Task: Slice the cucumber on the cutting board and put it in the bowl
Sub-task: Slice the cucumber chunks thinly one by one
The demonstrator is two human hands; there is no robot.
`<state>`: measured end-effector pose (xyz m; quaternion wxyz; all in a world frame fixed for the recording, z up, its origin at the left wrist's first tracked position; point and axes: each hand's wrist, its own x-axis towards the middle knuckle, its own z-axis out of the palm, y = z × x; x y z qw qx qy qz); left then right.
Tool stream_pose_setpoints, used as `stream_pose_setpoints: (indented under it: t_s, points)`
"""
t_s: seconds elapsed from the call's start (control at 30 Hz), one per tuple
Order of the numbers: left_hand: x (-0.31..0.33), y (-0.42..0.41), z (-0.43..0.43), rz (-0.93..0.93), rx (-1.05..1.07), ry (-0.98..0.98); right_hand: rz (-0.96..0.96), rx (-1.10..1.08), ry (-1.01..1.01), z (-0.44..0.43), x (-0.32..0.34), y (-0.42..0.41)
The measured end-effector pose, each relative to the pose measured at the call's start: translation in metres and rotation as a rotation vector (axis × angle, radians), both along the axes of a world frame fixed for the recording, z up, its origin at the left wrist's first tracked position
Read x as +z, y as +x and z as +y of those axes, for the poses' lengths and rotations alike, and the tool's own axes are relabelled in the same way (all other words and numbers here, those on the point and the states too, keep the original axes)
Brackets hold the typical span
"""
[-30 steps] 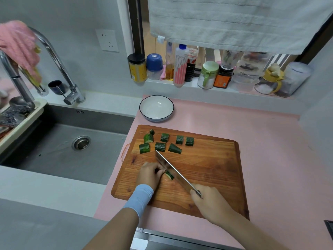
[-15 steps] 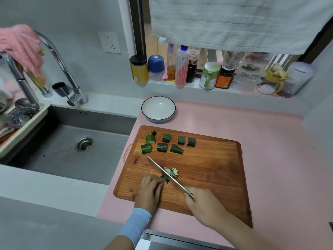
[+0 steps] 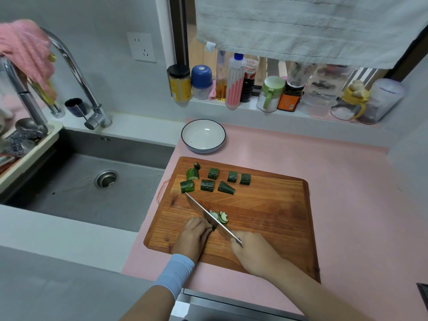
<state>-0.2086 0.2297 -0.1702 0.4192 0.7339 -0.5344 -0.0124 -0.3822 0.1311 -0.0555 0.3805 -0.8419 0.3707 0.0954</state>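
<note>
Holding knife (image 3: 206, 215) in right hand (image 3: 252, 253), left hand (image 3: 193, 235) pinning cucumber (image 3: 214, 227)

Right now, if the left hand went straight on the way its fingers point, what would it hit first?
Probably the knife: the left hand pinches the cucumber end right beside its blade. Beyond the blade lie the cut slices. The gap is unclear.

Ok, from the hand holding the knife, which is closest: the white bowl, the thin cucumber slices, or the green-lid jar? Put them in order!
1. Thin cucumber slices, just beyond the right hand, beside the knife.
2. White bowl, beyond the cutting board.
3. Green-lid jar, up on the window ledge.
</note>
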Motion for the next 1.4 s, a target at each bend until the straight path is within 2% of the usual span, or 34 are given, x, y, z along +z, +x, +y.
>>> stream_pose_setpoints:
  t_s: [0.27,0.6,0.97,1.17,1.4]
  points:
    - [0.000,-0.003,0.002,0.002,0.019,-0.005,0.036,-0.002,-0.043,0.000,0.000,0.034]
    - [-0.001,-0.002,0.002,0.043,0.014,0.000,-0.087,0.006,-0.069,0.010,0.007,-0.002]
    - [-0.002,-0.001,0.002,0.021,0.010,-0.025,-0.028,0.028,-0.088,0.005,0.007,-0.025]
    - [-0.005,-0.001,0.001,0.016,0.014,-0.019,-0.024,0.006,-0.017,0.006,0.004,-0.003]
    - [-0.005,-0.002,0.003,0.003,0.011,-0.027,-0.013,0.026,-0.035,0.004,0.000,0.041]
